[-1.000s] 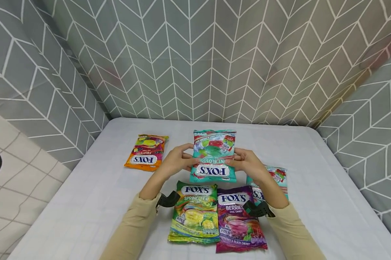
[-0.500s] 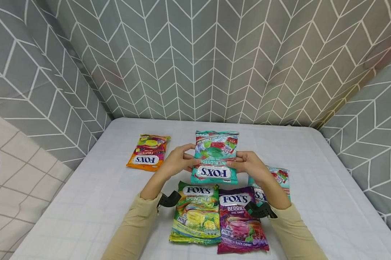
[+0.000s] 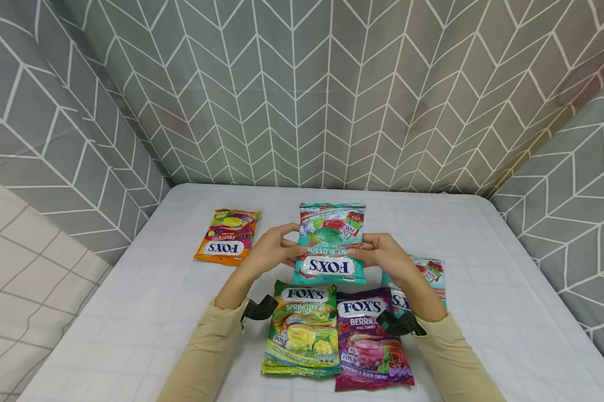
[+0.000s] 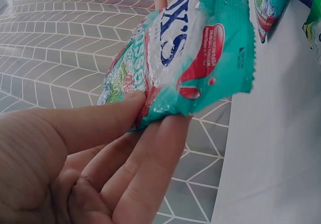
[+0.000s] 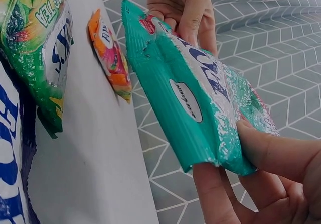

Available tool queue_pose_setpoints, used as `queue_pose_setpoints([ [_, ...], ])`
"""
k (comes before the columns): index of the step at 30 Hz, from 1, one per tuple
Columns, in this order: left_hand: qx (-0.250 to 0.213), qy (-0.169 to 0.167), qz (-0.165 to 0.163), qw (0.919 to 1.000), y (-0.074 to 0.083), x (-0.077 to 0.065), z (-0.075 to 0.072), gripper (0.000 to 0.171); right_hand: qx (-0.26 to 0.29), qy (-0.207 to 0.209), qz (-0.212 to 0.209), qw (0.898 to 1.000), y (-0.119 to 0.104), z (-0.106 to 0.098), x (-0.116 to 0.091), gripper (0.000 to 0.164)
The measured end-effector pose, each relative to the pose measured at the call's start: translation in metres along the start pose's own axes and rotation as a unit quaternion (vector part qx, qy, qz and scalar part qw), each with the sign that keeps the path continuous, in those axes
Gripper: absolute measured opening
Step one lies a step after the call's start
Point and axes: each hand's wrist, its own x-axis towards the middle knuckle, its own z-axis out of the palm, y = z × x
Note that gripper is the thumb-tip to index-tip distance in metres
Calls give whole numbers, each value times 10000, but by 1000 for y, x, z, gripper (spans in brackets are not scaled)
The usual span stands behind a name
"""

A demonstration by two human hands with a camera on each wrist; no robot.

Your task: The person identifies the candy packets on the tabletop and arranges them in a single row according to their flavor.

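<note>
A teal Fox's mint candy bag (image 3: 331,240) is held up between both hands, its lettering upside down in the head view. My left hand (image 3: 276,247) pinches one side edge, thumb on the printed face and fingers behind, as the left wrist view shows of the candy bag (image 4: 200,48). On the opposite edge my right hand (image 3: 384,255) pinches it the same way; in the right wrist view the bag's sealed teal end (image 5: 160,103) faces the camera. Just nearer than the held bag lie a green Spring Tea candy bag (image 3: 302,332) and a purple Berries candy bag (image 3: 369,340).
Under the right forearm lies a second teal candy bag (image 3: 430,276), partly hidden. An orange Fruits candy bag (image 3: 228,237) lies at the back left of the white table (image 3: 146,312). Grey patterned curtains (image 3: 312,95) enclose the back and sides.
Almost nothing differs. Both hands keep the teal candy bag in nearly the same place, and the whole head view shifts slightly.
</note>
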Motion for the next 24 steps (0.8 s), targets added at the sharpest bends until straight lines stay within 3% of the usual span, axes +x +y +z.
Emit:
queue_pose_setpoints([
  [24, 47, -99, -59, 9999, -4, -2, -9, 58, 48, -127, -40, 9999, 4, 8, 4, 36],
])
